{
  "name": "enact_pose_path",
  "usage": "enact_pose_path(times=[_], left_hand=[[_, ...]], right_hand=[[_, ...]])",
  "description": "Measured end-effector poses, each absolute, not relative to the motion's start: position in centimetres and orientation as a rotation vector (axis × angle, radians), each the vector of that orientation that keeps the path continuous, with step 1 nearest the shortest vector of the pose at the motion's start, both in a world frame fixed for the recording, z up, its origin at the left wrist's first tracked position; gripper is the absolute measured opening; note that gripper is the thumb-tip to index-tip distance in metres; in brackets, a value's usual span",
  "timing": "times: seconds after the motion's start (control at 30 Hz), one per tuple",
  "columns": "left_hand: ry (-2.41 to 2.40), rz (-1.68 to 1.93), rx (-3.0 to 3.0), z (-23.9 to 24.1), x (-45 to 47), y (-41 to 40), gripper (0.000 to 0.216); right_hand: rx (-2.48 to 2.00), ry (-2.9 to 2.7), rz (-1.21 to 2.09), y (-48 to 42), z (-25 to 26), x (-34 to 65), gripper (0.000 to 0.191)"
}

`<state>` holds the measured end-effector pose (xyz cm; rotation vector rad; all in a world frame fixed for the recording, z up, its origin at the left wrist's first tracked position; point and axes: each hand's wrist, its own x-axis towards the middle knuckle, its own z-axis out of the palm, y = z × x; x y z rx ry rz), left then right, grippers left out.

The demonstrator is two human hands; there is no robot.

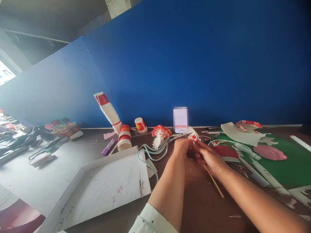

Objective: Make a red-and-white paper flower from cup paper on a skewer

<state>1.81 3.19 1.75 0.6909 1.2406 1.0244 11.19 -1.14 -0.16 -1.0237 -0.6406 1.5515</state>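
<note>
My left hand (182,147) and my right hand (209,157) meet over the dark table, fingers pinched together around a small red-and-white paper piece (194,138). From below my right hand a thin wooden stick (215,184) slants toward me; whether the fingers grip it cannot be told. My fingers hide much of the paper piece. Left of my hands lies a fringed red-and-white cut paper piece (160,134), beside a pale looped cable (155,152).
A leaning stack of paper cups (110,111) and one upturned cup (141,125) stand near the blue wall (194,58). A shallow white cardboard box (104,184) lies left. Right are a green sheet (286,168), a pink cutout (269,152) and markers (269,176).
</note>
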Motion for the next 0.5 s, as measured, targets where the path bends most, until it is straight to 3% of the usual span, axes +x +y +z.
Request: enact_pose_path(times=[0.3, 0.5], left_hand=[[1.227, 1.035, 0.676, 1.2, 1.8, 3.5, 0.014], [1.212, 1.039, 0.694, 0.9, 1.9, 3.6, 0.016]], right_hand=[[-0.966, -0.599, 1.627, -0.6, -0.7, 11.9, 0.019], [-0.96, -0.576, 1.646, -0.3, -1.0, 12.4, 0.019]])
